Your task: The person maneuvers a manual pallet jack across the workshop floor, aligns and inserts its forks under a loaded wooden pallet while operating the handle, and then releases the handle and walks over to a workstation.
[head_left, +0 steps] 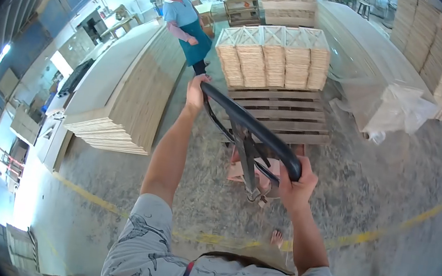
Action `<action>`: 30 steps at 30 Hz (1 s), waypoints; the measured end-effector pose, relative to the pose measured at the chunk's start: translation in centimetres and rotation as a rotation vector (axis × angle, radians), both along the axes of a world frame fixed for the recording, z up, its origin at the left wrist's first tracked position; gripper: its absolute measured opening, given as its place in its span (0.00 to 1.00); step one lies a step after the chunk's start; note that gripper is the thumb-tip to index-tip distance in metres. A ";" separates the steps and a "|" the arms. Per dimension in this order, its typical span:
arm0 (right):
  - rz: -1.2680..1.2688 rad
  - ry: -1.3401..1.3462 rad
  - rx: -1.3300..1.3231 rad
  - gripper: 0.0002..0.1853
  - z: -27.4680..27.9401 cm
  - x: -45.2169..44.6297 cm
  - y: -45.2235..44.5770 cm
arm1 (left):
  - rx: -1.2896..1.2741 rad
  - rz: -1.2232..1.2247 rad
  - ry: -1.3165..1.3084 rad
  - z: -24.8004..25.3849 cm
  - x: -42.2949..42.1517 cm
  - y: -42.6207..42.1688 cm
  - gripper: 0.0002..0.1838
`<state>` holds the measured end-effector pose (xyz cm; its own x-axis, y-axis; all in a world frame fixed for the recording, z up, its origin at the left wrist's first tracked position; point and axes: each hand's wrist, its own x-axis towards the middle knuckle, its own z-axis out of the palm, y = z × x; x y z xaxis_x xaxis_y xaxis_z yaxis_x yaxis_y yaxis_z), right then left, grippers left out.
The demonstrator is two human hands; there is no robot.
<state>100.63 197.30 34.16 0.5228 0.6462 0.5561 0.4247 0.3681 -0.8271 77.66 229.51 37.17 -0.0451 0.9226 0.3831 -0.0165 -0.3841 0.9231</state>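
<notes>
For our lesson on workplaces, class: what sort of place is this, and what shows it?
Probably a woodworking factory or timber warehouse: there is a big stack of wooden panels, bundled wood pieces rest on a wooden pallet, and someone grips a pallet jack handle.

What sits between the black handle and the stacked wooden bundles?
In the head view, the wooden pallet's uncovered slats lie between the black handle and the stacked wooden bundles.

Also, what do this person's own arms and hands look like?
The left hand and right hand are ungloved. The forearms are bare too, below short, pale grey sleeves with a dark, sketch-like print.
</notes>
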 end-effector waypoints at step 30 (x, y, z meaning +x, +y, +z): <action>0.228 -0.233 0.051 0.07 -10.1 8.1 -16.5 | 0.103 0.028 0.051 -9.5 -7.0 -33.0 0.19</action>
